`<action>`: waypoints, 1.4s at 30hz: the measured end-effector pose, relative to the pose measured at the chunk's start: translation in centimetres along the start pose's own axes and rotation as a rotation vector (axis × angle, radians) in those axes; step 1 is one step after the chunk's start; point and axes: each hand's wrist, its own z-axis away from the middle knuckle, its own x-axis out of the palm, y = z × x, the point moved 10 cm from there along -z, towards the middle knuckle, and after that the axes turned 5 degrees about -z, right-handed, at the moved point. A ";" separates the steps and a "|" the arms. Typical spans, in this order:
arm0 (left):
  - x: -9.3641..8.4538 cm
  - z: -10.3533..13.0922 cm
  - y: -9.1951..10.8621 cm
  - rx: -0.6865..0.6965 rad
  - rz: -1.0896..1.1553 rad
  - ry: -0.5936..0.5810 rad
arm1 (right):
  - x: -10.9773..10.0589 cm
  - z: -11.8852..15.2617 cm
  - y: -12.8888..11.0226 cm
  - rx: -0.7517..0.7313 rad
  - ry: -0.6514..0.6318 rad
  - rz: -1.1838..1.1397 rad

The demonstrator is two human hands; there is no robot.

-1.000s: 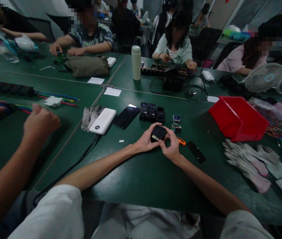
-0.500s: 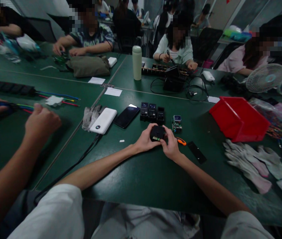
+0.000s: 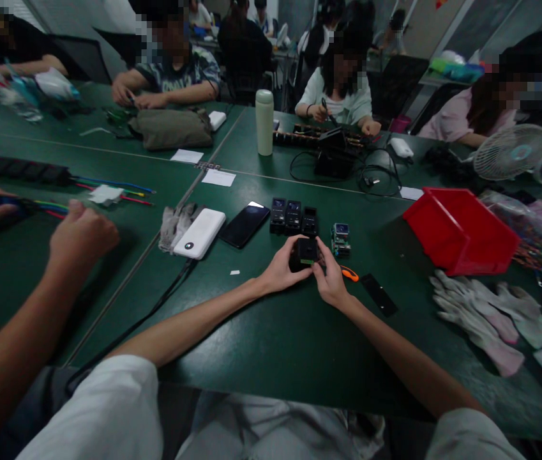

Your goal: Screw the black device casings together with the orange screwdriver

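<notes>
Between my two hands is a small black plastic case [image 3: 307, 250] with a green edge showing at its near side. My left hand [image 3: 281, 267] is closed on its left side, and my right hand [image 3: 331, 275] grips it from the right. Just beyond stand several similar black modules [image 3: 292, 216] in a row. A small green circuit board with a display [image 3: 341, 239] lies to the right of them. By my right hand is an orange-handled tool [image 3: 349, 274], partly hidden, and a flat black plate [image 3: 378, 294].
Left of my hands lie a phone [image 3: 245, 224], a white power bank [image 3: 200, 234] with a cable, and grey gloves. A red bin [image 3: 461, 230] and more work gloves [image 3: 479, 316] are on the right. A co-worker's hands hold wires at far left; a bottle [image 3: 264, 122] stands ahead.
The black case has been turned in my hands, so its green contact side shows less. At the far left of the table, a co-worker's hands have shifted slightly.
</notes>
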 end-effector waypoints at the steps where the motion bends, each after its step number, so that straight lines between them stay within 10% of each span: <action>1: 0.2 0.0 0.1 0.000 0.045 -0.026 | -0.1 -0.1 0.1 0.013 0.009 -0.028; 42: 1.3 -0.3 -1.0 -0.090 0.295 -0.125 | -1.9 -0.9 -0.5 0.031 0.140 -0.032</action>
